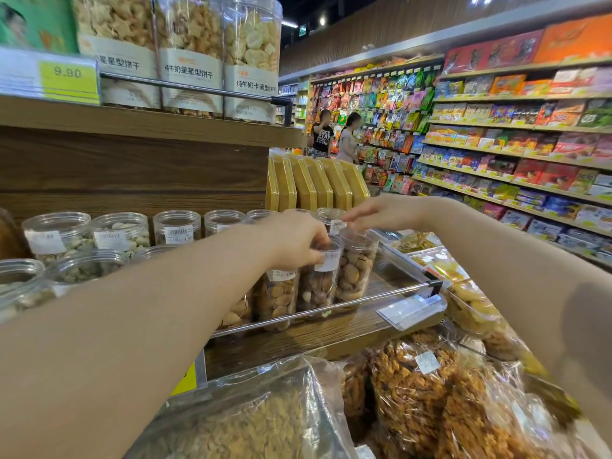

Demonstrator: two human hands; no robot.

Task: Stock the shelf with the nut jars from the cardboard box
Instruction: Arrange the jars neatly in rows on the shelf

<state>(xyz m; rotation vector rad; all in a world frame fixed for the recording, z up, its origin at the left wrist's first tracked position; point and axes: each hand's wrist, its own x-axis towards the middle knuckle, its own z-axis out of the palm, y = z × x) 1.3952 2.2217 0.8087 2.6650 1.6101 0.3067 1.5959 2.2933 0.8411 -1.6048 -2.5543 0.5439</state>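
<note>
Head view: left hand [294, 241] grips a white-labelled nut jar [319, 276]; right hand [381, 212], at one o'clock, pinches another jar's lid [357, 235]. Yellow tag [68, 74] reads 9.90.

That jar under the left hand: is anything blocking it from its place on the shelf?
Nothing visible does. The left hand already grips the jar on the shelf, between neighbouring jars, behind the front rail.

Clear nut jars [319, 279] with brown contents, white labels [328, 261]; dark woodgrain shelf [331, 336]; perhaps mustard-yellow boxes [314, 183].
</note>
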